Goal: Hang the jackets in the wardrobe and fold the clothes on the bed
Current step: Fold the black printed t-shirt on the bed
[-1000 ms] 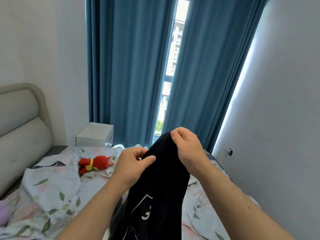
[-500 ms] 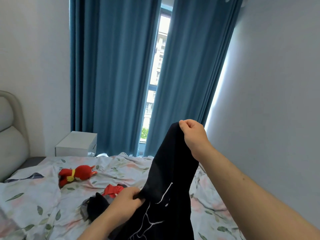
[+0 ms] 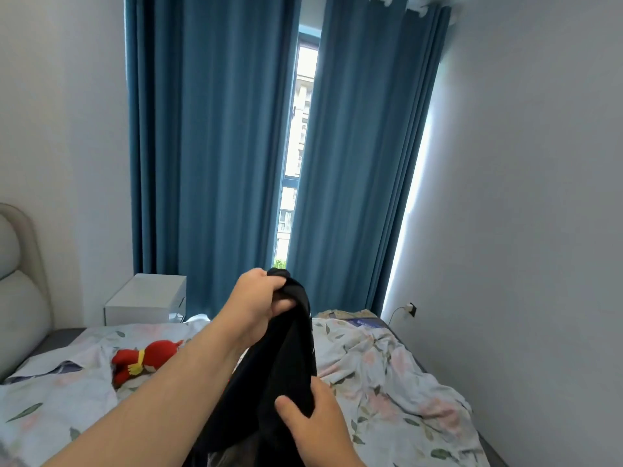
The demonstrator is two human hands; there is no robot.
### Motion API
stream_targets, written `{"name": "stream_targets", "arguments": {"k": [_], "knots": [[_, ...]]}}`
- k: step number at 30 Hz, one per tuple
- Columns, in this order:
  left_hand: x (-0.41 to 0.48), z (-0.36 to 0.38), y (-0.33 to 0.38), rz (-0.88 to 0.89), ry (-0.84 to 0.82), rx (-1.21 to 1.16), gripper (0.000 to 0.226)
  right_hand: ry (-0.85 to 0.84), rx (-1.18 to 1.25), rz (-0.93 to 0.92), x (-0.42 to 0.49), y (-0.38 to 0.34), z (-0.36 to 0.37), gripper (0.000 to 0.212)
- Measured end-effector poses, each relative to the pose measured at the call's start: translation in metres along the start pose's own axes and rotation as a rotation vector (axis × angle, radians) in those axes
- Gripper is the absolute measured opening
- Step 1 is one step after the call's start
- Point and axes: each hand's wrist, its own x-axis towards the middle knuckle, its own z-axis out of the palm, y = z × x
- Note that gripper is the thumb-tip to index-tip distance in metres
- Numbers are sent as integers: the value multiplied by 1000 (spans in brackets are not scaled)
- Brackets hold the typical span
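Black garment (image 3: 286,358) hangs at lower centre, above the bed (image 3: 387,365) | change: grips swapped, left hand (image 3: 256,298) now fisted round its top, right hand (image 3: 313,426) pinching cloth lower down | meaning: probably finding edges to fold; jacket or shirt unclear

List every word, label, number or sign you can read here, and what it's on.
Nothing readable.
On the black garment: slivers of white print at its edge, too little showing to read.
On the dark blue item at the far end of the bed: pale marks, too blurred to read.
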Motion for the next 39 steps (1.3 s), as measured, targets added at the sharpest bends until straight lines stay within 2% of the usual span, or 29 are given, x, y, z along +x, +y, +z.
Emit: {"name": "stream_targets", "arguments": {"k": [2, 4, 7, 11, 15, 17, 18, 20, 21, 22, 23, 24, 26, 27, 31, 35, 39], "knots": [[3, 4, 15, 60, 23, -39, 14, 86, 110, 28, 8, -2, -4, 5], [9, 0, 29, 135, 55, -40, 13, 193, 187, 20, 19, -9, -22, 8], [24, -22, 43, 205, 120, 24, 11, 295, 191, -101, 42, -37, -71, 14], [37, -50, 39, 165, 203, 151, 11, 207, 36, -227, 71, -91, -127, 14], [32, -58, 25, 117, 249, 349, 15, 99, 25, -307, 84, -139, -143, 11], [17, -50, 22, 207, 314, 606, 24, 90, 29, -344, 87, -159, -147, 8], [9, -42, 21, 319, 339, 703, 38, 80, 30, -355, 88, -169, -147, 6], [-13, -21, 26, 551, 189, 740, 82, 32, 27, -376, 87, -187, -146, 7], [-23, -9, 31, 584, 55, 749, 93, 2, 27, -387, 87, -194, -145, 7], [-30, 3, 37, 562, -82, 758, 94, -26, 31, -393, 87, -200, -143, 6], [-33, 11, 43, 505, -203, 743, 86, -46, 31, -392, 87, -205, -142, 5], [-31, 16, 47, 452, -294, 693, 68, -57, 26, -385, 86, -208, -141, 5], [-27, 21, 53, 384, -336, 575, 28, -55, 4, -377, 86, -208, -142, 5], [-26, 22, 55, 379, -315, 537, 17, -48, 1, -380, 85, -205, -143, 4], [-20, 27, 54, 384, -172, 412, 10, 41, 123, -356, 69, -172, -161, 30], [-16, 33, 60, 373, -13, 248, 8, -25, 133, -254, 30, -94, -166, 46], [-16, 41, 70, 366, 80, 123, 10, -148, 127, -73, 1, -21, -135, 54]]}}
